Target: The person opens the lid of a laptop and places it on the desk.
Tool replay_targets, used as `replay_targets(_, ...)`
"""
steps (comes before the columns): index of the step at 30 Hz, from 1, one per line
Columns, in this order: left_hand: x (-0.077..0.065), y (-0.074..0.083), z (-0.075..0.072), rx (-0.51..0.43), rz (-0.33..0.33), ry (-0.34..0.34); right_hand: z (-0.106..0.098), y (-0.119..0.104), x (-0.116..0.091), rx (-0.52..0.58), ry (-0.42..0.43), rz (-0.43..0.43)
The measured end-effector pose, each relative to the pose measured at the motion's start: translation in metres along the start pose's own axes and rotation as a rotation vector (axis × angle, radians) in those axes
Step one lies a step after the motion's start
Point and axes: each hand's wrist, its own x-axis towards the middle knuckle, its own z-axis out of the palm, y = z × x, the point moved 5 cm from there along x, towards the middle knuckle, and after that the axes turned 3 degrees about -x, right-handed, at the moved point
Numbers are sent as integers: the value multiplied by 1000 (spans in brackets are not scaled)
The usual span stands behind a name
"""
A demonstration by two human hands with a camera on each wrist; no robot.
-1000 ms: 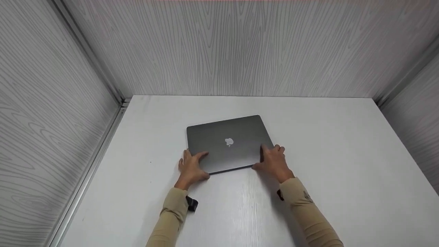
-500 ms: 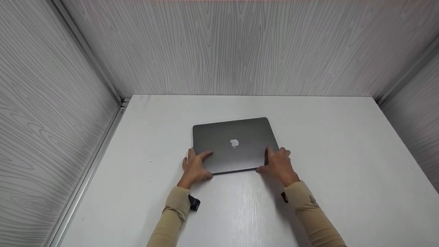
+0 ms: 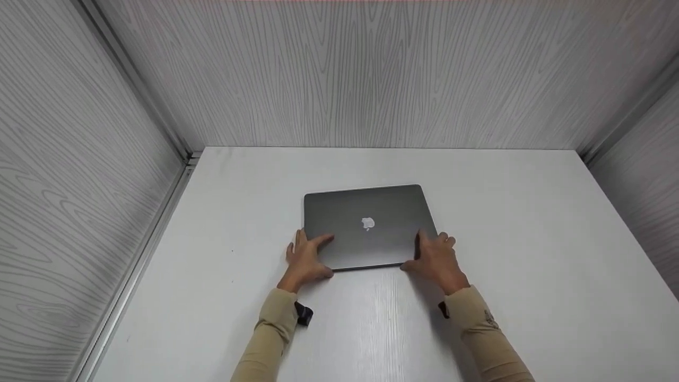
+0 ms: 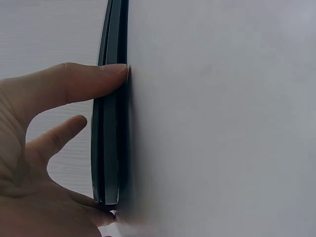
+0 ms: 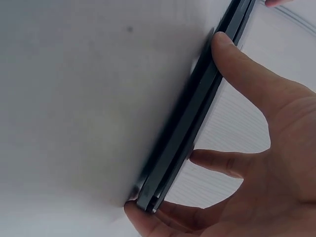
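Observation:
A closed dark grey laptop (image 3: 387, 207) with a pale apple logo lies flat on the white table, slightly askew. At its near left corner my left hand (image 3: 306, 261) grips it: the thumb (image 4: 94, 81) crosses the front edge, the index finger reaches over the lid, and other fingers are at the side. My right hand (image 3: 436, 261) holds the near right corner the same way, its thumb (image 5: 237, 59) on the front edge and fingertips round the side. In both wrist views the laptop's thin edge (image 4: 112, 148) shows lid and base together.
The white table (image 3: 530, 254) ends at a wood-grain back panel (image 3: 339, 74). Similar panels rise at the left (image 3: 69, 185) and right (image 3: 647, 175). A black strap device (image 3: 304, 314) sits at the left cuff.
Both hands have shifted the laptop right and a little nearer the person. It has turned slightly clockwise, so its front edge lies more level. The grip looks the same.

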Motion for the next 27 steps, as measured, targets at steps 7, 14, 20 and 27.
replay_targets(7, 0, 4, 2, 10, 8, -7, -3, 2, -6, -1, 35, -2)
replay_targets(14, 0, 9, 5, 9, 12, -25, -2, 6, -13, 32, -4, 49)
replay_targets(20, 2, 13, 7, 53, 11, -38, -4, 7, -17, 31, -15, 60)
replay_targets(27, 2, 18, 14, 51, 19, -58, -7, 14, -26, 8, -2, 55)
